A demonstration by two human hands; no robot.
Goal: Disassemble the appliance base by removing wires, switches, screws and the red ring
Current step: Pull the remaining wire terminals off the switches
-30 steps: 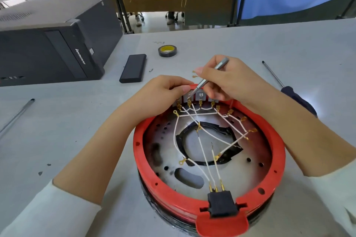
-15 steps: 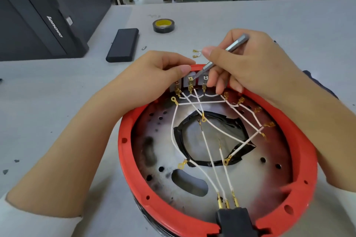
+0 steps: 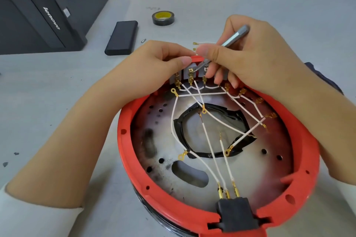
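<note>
Grey and matte, the counter [image 3: 269,11] runs back to a gap under hanging cloth. At its far left stands a black computer tower [image 3: 38,11], the largest thing here, with a lettered logo on its side. Next in size is the appliance base [image 3: 217,159], a round shell lying near the front edge, a little right of centre. Its red ring [image 3: 134,169] of smooth plastic, pierced by small holes, circles a scorched metal plate [image 3: 163,140] with round perforations, an oval slot and a central opening edged in black tape. Inside this shell lie thin white wires [image 3: 210,146] tipped with brass terminals; several run to a black plug block [image 3: 237,215] set in the ring's near edge, others to a row of grey switches [image 3: 189,74] under the far rim.

Curled over that far rim, the left hand [image 3: 154,67] pinches the ring with thumb and fingertips. Beside it, almost touching, the right hand [image 3: 248,57] grips a slim metal tool [image 3: 229,41] like a pen, its tip down at the switch terminals.

Beyond the hands lie a flat black rectangular case [image 3: 122,37], a roll of dark tape [image 3: 163,18] with a yellow core, and one loose white wire [image 3: 204,43].
</note>
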